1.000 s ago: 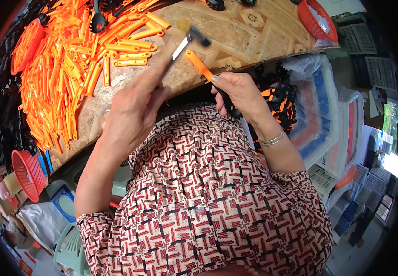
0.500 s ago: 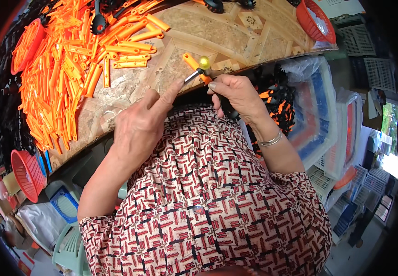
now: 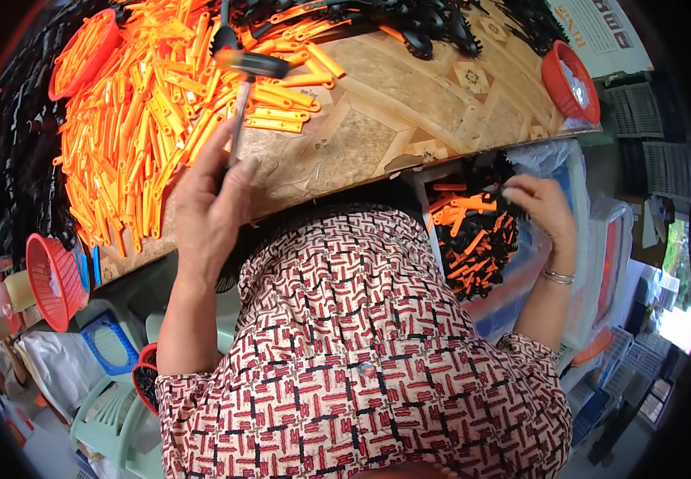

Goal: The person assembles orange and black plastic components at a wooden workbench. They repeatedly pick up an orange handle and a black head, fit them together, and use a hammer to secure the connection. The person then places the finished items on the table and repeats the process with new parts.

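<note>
My left hand (image 3: 213, 211) is closed round the thin metal shaft of a small hammer (image 3: 241, 112). The hammer's dark head, with a yellowish end, is raised over the edge of a big pile of orange plastic handles (image 3: 142, 120) on the table. Out to the right, my right hand (image 3: 545, 209) hovers at a box of black utensils with orange handles (image 3: 477, 239). Its fingers are loosely bent and apart, and I see nothing held in them. The fingertips are close to the orange handles in the box.
The patterned table (image 3: 369, 84) curves across in front of me. Black utensils (image 3: 429, 32) lie along its far side. Red baskets stand at the far left (image 3: 82, 60), lower left (image 3: 54, 279) and far right (image 3: 569, 80). A green plastic chair (image 3: 110, 415) is at the lower left.
My left hand has swung the hammer leftward, up over the orange pile. My right hand has left the orange-handled piece at the table edge and moved right to the box. The view has shifted slightly.
</note>
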A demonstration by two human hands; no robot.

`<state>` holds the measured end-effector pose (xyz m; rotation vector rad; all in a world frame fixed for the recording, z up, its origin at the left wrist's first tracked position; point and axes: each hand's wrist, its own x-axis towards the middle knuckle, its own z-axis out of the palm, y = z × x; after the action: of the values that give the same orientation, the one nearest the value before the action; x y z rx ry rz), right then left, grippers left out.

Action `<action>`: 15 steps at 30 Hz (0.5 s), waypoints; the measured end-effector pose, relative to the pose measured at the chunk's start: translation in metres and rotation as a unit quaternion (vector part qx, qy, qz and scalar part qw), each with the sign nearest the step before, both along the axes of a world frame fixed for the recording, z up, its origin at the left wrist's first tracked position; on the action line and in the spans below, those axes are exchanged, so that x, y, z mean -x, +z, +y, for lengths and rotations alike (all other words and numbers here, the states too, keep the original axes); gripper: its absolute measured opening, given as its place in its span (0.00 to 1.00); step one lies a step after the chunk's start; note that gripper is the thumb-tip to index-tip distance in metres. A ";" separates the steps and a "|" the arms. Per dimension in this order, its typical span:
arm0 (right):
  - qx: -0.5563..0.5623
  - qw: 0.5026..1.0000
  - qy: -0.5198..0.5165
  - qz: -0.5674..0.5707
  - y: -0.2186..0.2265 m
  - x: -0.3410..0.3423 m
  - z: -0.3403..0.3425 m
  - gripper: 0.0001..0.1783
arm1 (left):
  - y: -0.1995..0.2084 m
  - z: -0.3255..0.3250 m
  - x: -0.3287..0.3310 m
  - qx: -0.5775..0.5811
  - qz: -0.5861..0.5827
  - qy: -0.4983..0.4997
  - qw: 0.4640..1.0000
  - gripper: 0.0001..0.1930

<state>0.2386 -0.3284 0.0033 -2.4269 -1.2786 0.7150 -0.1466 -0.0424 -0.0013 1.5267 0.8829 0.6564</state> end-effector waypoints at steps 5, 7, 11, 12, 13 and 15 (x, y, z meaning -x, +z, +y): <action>-0.156 0.984 0.015 -0.085 0.023 0.029 0.105 0.15 | -0.004 0.013 -0.004 0.085 -0.064 0.059 0.993 0.19; -0.213 0.954 0.151 -0.145 0.010 0.046 0.169 0.12 | -0.005 0.012 -0.005 0.080 -0.070 0.050 0.993 0.20; -0.346 0.872 0.204 -0.281 -0.016 0.075 0.278 0.08 | -0.004 0.002 -0.004 0.076 -0.045 0.041 0.995 0.20; -0.340 0.847 0.198 -0.358 -0.020 0.075 0.295 0.09 | -0.006 0.000 -0.001 0.075 -0.037 0.036 0.996 0.20; -0.338 0.842 0.200 -0.370 -0.020 0.073 0.304 0.07 | -0.007 -0.002 0.002 0.077 -0.029 0.034 0.996 0.20; -0.334 0.832 0.202 -0.393 -0.019 0.072 0.316 0.13 | -0.009 -0.002 0.003 0.086 -0.036 0.039 0.995 0.20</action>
<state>0.1668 -0.0128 -0.0154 -1.8629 -1.9329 -0.6845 -0.1498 -0.0443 -0.0102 1.3120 0.9243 0.6703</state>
